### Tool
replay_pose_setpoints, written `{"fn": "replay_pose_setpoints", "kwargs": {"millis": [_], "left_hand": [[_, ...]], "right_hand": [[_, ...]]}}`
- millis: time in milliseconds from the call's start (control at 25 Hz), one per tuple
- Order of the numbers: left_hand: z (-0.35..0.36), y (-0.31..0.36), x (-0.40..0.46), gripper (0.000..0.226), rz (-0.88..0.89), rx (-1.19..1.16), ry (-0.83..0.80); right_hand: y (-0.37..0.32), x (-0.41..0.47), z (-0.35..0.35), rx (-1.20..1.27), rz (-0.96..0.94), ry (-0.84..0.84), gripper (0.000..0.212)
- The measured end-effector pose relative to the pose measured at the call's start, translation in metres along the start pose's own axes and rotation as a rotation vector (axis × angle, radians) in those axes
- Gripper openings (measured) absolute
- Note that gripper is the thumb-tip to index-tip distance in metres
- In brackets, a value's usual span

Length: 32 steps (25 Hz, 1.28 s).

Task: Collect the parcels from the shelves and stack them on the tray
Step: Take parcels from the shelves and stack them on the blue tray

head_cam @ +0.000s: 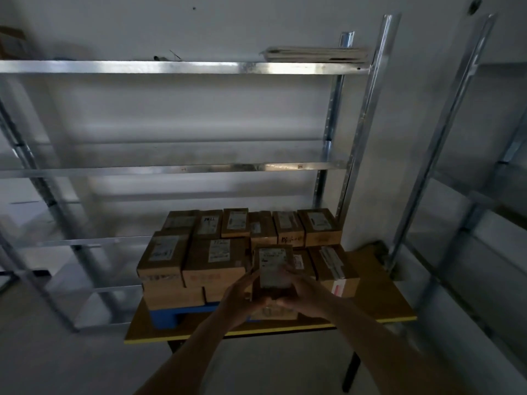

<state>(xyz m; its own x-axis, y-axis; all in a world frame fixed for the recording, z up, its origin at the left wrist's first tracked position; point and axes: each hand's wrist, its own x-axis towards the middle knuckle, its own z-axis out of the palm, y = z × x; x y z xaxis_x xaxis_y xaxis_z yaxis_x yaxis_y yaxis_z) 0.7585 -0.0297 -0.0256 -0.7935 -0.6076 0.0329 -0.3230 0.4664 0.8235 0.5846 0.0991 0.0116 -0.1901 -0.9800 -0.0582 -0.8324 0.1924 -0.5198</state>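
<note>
Across the upper frame, from nine to three o'clock, the metal shelves (182, 67) look bare of parcels, while at six o'clock the stack of parcels (245, 252) covers the blue tray (168, 316) on the table (379, 297). Both the left hand (242, 295) and right hand (302, 292) grip one small parcel (273, 269) by its sides, just above the stack's front edge. This seems a late placing step, though the light is dim; next, lower it squarely into the gap at the front.
</note>
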Motion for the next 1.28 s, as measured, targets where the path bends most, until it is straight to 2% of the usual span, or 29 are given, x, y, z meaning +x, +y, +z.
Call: {"fn": "replay_pose_setpoints", "kwargs": {"millis": [120,320,520,960,1280], "left_hand": [[0.004,-0.030,0.045,0.073,-0.053,0.001,-0.022],[0.015,-0.066,0.096,0.069,-0.138,0.004,-0.037],[0.019,-0.101,0.129,0.077,-0.197,0.015,-0.021],[0.027,-0.126,0.158,0.071,-0.150,0.174,0.024],[0.029,-0.135,0.172,0.066,-0.107,0.298,0.069]], "right_hand": [[0.034,0.046,0.006,0.058,0.037,-0.070,0.065],[0.083,0.109,0.028,0.080,0.099,-0.169,0.082],[0.112,0.153,0.042,0.104,0.067,-0.209,0.078],[0.128,0.190,0.062,0.117,0.021,-0.106,0.077],[0.133,0.207,0.059,0.092,0.033,-0.096,0.077]]}}
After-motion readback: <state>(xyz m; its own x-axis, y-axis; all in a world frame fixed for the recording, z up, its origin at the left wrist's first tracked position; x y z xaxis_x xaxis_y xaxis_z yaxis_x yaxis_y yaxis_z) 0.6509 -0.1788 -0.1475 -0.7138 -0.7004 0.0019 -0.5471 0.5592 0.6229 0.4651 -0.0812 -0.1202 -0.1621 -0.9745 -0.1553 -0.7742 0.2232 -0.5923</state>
